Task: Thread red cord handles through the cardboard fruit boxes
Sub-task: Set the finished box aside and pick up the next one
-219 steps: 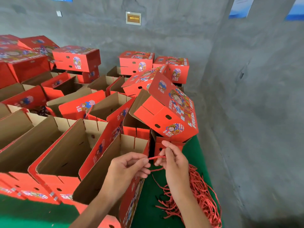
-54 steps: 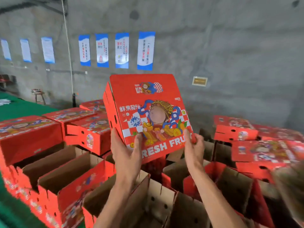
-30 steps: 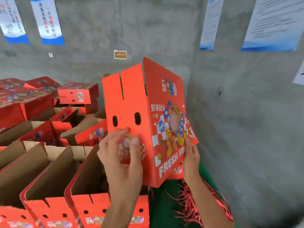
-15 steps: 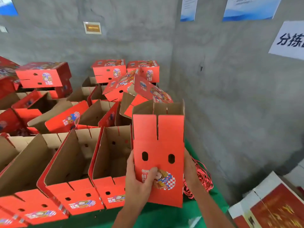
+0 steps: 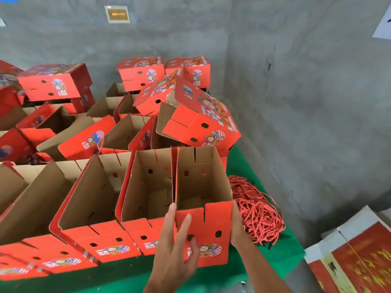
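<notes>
An open box (image 5: 203,210) stands upright at the near right end of a row on the green table (image 5: 264,263), brown inside showing, its red front panel with two oval holes facing the person. The left hand (image 5: 175,246) lies against that front panel with fingers straight and spread, the grip apart, fingertips reaching toward the box's near left corner. The right hand (image 5: 237,227) is pressed against the box's right wall; its fingers are mostly hidden behind the cardboard (so I cannot tell how that grip is set). Just right of the box, touching the right wrist area, lies a heap of red cords (image 5: 256,210) on the table. A neighbouring open box (image 5: 146,193) stands flush against the held one's left side. Behind them a tipped box (image 5: 201,121) leans on others, with closed boxes (image 5: 163,70) stacked by the grey wall (image 5: 306,102).
</notes>
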A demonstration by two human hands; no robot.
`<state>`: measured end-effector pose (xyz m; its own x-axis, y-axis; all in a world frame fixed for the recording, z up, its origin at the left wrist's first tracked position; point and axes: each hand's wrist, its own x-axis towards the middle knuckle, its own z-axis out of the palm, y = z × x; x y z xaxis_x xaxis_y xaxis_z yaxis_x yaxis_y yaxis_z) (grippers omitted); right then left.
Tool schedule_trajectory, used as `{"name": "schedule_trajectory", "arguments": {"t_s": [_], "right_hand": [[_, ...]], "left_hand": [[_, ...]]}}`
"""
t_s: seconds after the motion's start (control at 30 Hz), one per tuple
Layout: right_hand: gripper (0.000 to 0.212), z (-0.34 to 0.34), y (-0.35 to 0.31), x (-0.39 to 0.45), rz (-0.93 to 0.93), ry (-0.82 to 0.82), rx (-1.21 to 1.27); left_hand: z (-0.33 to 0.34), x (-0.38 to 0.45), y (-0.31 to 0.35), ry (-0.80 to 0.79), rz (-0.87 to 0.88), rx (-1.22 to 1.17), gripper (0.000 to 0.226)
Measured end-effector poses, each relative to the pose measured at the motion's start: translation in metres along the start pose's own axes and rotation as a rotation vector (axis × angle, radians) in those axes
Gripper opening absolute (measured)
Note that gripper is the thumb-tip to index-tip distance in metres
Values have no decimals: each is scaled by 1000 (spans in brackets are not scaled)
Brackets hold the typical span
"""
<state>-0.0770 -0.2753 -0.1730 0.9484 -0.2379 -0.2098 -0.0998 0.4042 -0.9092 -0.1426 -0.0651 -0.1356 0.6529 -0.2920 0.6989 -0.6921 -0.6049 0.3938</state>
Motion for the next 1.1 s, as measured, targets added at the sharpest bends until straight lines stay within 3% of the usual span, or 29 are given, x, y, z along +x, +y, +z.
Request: {"name": "schedule_trajectory", "arguments": {"t_s": [0.1,0.23,0.3,0.37,0.43,0.5,0.53,0.63,0.7,0.77,0.97,1.1], "right_hand": [[36,7,6,5,-38,-42,20],[33,18,8,6,-45,28,-143],[39,19,13,8,-85,98,-213],[46,17,21,8,-75,107,-149],[48,16,27,5,-89,75,-55],[45,15,35,6,-89,63,-50],[41,14,39,6,-84,62,-65],[26,7,46,10,-95,63,-171],[19,-6,49,17,-117,47,-317],[18,-24,50,30,-130,11,-553],[46,-51,63,66,-93,-94,-1323],[29,-53,73,71,-133,-100,-1591]], "left_hand": [[-1,18,-1,25,129,103,67],[-7,59,23,-29,155,107,25],[-10,86,38,-36,-38,91,19],[-10,117,48,-101,-346,38,36],[3,149,43,-248,-596,-54,52],[22,185,32,-491,-801,-149,65],[33,200,28,-606,-879,-210,62],[62,220,21,-786,-970,-322,18],[77,218,18,-827,-1015,-340,17],[84,214,14,-837,-1066,-323,30],[81,207,-11,-924,-1179,-375,42],[84,205,-13,-931,-1228,-381,44]]}}
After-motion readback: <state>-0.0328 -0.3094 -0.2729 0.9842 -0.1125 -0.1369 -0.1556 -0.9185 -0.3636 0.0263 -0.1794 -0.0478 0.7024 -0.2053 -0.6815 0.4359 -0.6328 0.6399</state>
